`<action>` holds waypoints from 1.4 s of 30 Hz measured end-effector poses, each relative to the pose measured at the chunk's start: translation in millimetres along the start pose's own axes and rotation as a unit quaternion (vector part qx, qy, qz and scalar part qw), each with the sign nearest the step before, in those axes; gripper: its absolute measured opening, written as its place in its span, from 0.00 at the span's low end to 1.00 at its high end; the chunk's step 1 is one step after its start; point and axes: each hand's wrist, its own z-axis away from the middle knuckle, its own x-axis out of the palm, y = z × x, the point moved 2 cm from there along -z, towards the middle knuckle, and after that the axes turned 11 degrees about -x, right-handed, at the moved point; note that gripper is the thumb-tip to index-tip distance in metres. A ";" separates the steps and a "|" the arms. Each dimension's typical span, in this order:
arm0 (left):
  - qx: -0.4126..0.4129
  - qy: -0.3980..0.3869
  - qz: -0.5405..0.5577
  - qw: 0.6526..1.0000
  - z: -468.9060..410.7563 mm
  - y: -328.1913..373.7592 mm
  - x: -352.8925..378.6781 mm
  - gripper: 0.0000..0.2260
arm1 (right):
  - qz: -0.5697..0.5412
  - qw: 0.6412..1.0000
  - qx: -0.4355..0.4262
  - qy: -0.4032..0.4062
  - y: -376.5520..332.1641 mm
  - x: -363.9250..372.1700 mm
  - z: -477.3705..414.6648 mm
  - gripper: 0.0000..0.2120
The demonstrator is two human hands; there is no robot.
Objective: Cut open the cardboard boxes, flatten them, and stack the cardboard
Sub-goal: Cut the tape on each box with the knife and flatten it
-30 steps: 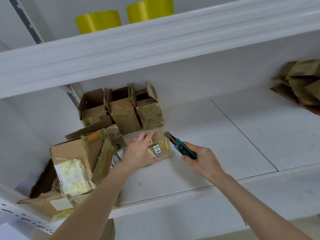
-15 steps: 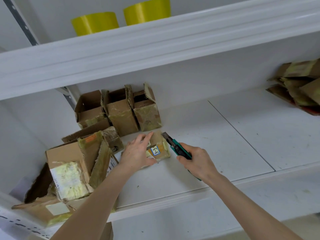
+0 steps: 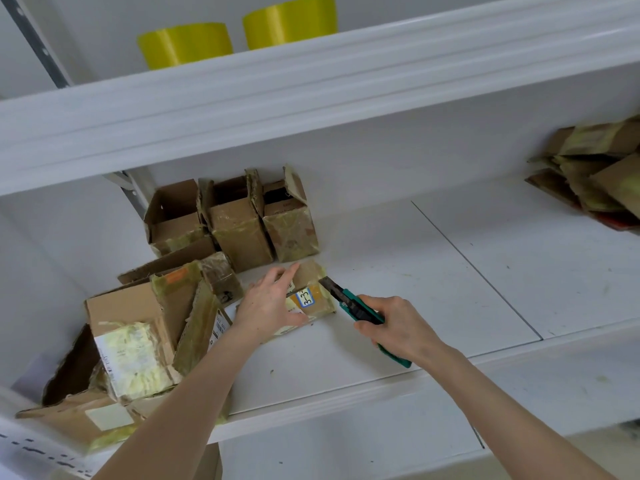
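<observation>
Fingers (image 3: 289, 271) of left hand (image 3: 268, 304) straight, slightly spread, pressed flat on top of one small brown taped cardboard box (image 3: 320, 304) with yellow-and-blue label. Box lying on white shelf board (image 3: 415, 271), just in front of back row. Right hand (image 3: 398, 329) fingers curled tight round one green-handled utility knife (image 3: 358, 310), dark blade tip at box's upper right edge. Behind: three open-topped brown cardboard boxes (image 3: 173, 220) (image 3: 239, 233) (image 3: 292, 226), upright, side by side in one row against back wall. Left of left hand: heap of torn-open brown boxes (image 3: 128, 327), count unclear. Far right, same shelf, well apart: one stack of flattened cardboard (image 3: 595, 171). Upper shelf: two yellow-green round pots (image 3: 185, 45) (image 3: 289, 20), side by side.
</observation>
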 end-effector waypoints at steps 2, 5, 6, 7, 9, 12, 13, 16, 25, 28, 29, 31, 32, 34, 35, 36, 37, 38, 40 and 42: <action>-0.012 0.010 0.003 1.000 -1.4 1.4 -0.8 0.45 | -0.065 0.996 0.015 0.053 6.0 -7.7 -4.6 0.12; -0.034 0.048 -0.049 0.997 0.0 8.8 -0.3 0.45 | -0.074 0.980 0.078 0.170 23.8 -13.2 -27.3 0.08; -0.046 0.070 -0.065 0.994 1.2 12.0 0.4 0.46 | -0.049 0.981 0.099 0.162 29.8 -11.4 -36.6 0.07; -0.061 0.090 -0.069 0.992 2.4 15.0 0.7 0.46 | -0.021 0.983 0.117 0.137 34.9 -8.6 -45.8 0.07; -0.084 0.102 -0.061 0.989 2.9 19.9 1.6 0.47 | 0.026 0.986 0.136 0.088 42.9 -3.8 -60.4 0.07; -0.086 0.043 -0.075 0.993 3.2 24.7 6.1 0.49 | 0.102 0.982 0.145 0.061 40.8 -5.4 -68.6 0.16; -0.086 0.024 -0.082 0.993 3.8 24.3 7.5 0.49 | 0.134 0.979 0.134 0.076 36.7 -6.5 -68.4 0.15; -0.077 -0.007 -0.068 0.995 5.3 19.5 5.1 0.40 | 0.055 0.982 0.136 0.120 14.4 1.5 -57.7 0.24; 0.007 0.062 -0.131 0.989 8.9 18.5 -10.4 0.35 | -0.335 0.917 0.199 0.092 -25.1 46.6 -45.4 0.06; -0.018 0.130 -0.162 0.978 10.7 21.5 -19.1 0.25 | -0.273 0.942 0.161 0.106 -24.3 41.3 -46.7 0.08; -0.017 0.152 -0.145 0.978 11.3 22.8 -23.5 0.20 | -0.255 0.947 0.151 0.123 -22.9 38.4 -46.7 0.09; -0.026 0.178 -0.053 0.982 12.8 23.4 -33.0 0.11 | -0.233 0.950 0.146 0.146 -19.6 32.9 -45.5 0.10; -0.041 0.176 0.007 0.983 12.4 22.5 -37.8 0.11 | -0.224 0.952 0.146 0.147 -17.3 30.7 -44.6 0.13; -0.068 0.149 0.105 0.981 9.2 20.5 -44.9 0.14 | -0.214 0.956 0.142 0.144 -13.1 27.9 -41.6 0.16; -0.076 0.132 0.145 0.978 8.1 21.0 -47.8 0.16 | -0.212 0.956 0.136 0.148 -11.2 26.7 -40.9 0.16; -0.088 0.115 0.187 0.972 7.2 21.5 -50.0 0.17 | -0.204 0.958 0.132 0.154 -9.8 24.2 -40.4 0.17; -0.098 0.102 0.228 0.963 6.7 21.9 -52.4 0.18 | -0.184 0.961 0.127 0.165 -8.3 20.9 -40.6 0.19; -0.107 0.096 0.259 0.955 7.0 21.9 -54.3 0.19 | -0.151 0.966 0.121 0.175 -7.7 16.7 -41.0 0.22; -0.104 0.109 0.264 0.953 10.3 23.7 -56.7 0.20 | -0.037 0.980 0.097 0.170 -8.5 8.0 -42.6 0.31; -0.065 0.135 0.211 0.966 16.4 30.8 -58.6 0.17 | 0.146 0.979 0.067 0.123 -17.2 1.8 -43.6 0.38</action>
